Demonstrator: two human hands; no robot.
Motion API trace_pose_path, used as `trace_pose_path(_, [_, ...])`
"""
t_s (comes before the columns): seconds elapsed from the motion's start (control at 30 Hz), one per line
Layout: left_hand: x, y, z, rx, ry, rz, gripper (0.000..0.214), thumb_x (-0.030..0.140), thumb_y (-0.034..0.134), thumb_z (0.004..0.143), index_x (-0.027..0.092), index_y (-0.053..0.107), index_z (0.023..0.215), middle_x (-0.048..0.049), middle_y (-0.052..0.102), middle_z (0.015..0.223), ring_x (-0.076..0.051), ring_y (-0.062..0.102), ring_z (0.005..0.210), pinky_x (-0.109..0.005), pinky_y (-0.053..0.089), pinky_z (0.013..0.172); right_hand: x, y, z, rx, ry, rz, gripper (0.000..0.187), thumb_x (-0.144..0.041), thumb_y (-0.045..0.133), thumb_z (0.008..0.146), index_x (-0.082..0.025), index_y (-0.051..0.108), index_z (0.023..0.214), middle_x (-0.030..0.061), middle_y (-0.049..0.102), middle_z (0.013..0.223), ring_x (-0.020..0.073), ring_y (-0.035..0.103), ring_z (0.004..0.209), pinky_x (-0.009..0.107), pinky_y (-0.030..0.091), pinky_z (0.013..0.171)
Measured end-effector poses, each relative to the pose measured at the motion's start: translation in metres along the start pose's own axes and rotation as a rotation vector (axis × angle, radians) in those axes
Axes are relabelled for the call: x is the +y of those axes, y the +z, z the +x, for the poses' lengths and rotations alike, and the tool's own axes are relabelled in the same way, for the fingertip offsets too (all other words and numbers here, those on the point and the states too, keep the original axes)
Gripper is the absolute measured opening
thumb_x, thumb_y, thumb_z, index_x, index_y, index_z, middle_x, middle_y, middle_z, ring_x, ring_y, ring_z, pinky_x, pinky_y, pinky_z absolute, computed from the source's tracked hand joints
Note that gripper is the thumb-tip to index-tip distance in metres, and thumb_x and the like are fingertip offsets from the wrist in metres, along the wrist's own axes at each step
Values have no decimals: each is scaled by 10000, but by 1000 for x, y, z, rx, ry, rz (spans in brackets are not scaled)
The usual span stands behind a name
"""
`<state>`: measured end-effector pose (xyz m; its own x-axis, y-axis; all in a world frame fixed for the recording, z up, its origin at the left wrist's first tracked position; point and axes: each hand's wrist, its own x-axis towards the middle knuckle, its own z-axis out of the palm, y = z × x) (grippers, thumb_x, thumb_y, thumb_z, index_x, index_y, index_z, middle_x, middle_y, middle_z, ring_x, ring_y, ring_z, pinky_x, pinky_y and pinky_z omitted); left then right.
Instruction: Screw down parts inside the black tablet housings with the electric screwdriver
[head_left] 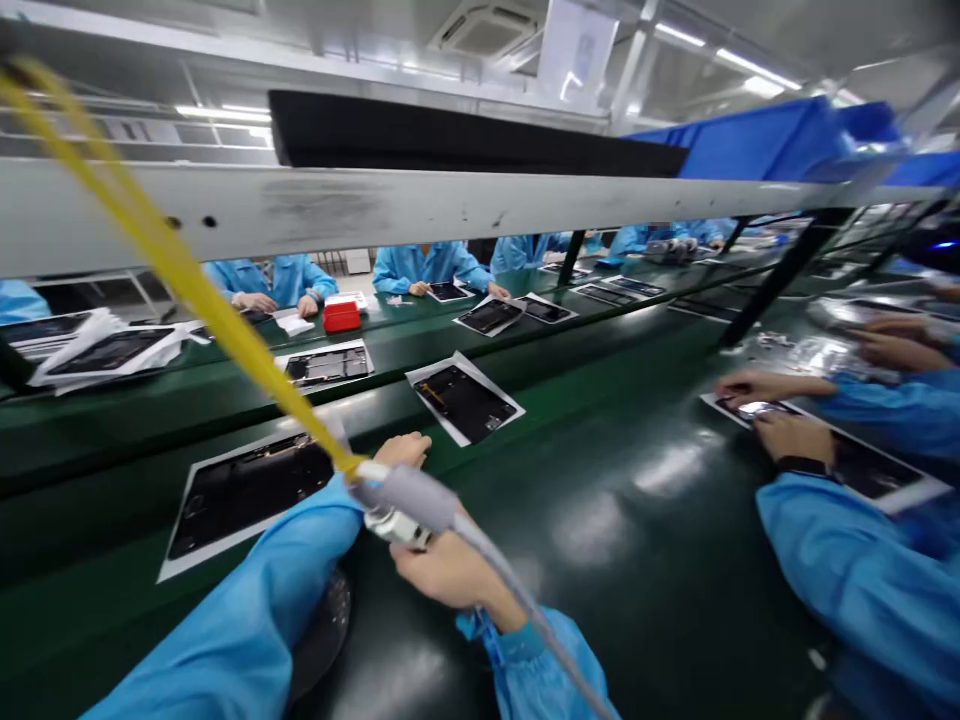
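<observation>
I am holding my left hand over the green table, its fingers curling inward, though I cannot tell whether they are gripping anything. A dark panel is lying beside my left sleeve; a second panel is lying just beyond that hand. A grey fitting is hanging before my right hand; I cannot tell whether those fingers are clamping it.

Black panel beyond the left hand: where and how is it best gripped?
Grip the black panel, probably, by the long edge nearest the left hand, coming low from that side: it lies flat, looks thin and bears small parts on top.
</observation>
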<state>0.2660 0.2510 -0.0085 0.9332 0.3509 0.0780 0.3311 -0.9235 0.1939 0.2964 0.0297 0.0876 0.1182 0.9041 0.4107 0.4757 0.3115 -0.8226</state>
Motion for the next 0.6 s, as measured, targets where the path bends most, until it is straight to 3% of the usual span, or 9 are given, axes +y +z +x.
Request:
trace_pose_path(0.13, [27, 9, 39, -157, -46, 16, 308, 360, 632, 996, 166, 622, 1234, -94, 631, 1247, -232, 646, 1074, -442, 573, 924, -9, -14, -3, -109, -17, 53, 278, -133, 664, 670, -225, 625, 930, -13, 678, 858, 180, 626, 721, 254, 494, 659])
trace_pose_path(0.27, [30, 10, 56, -204, -160, -66, 301, 365, 629, 997, 169, 629, 1226, -96, 629, 1258, -240, 635, 1110, -458, 557, 955, -17, -27, -4, -62, 5, 47, 237, -147, 669, 703, -223, 637, 925, -1, 683, 860, 206, 660, 753, 272, 514, 686])
trace_pose_path(0.4, [32, 9, 58, -166, -318, -277, 294, 352, 643, 989, 160, 629, 1212, -90, 640, 1220, -231, 648, 1073, -438, 572, 921, -22, -36, -5, -40, 35, 17, 273, -173, 660, 750, -226, 679, 1018, 31, 732, 977, 246, 701, 918, 296, 539, 793])
trace_pose_path(0.6, [31, -2, 63, 12, -576, -771, 324, 374, 623, 1001, 143, 611, 1228, -77, 652, 1159, -209, 673, 958, -378, 604, 814, -22, -50, -8, -108, 111, -135, 334, -313, 697, 734, -249, 680, 1062, 8, 739, 984, 241, 694, 898, 275, 524, 776])
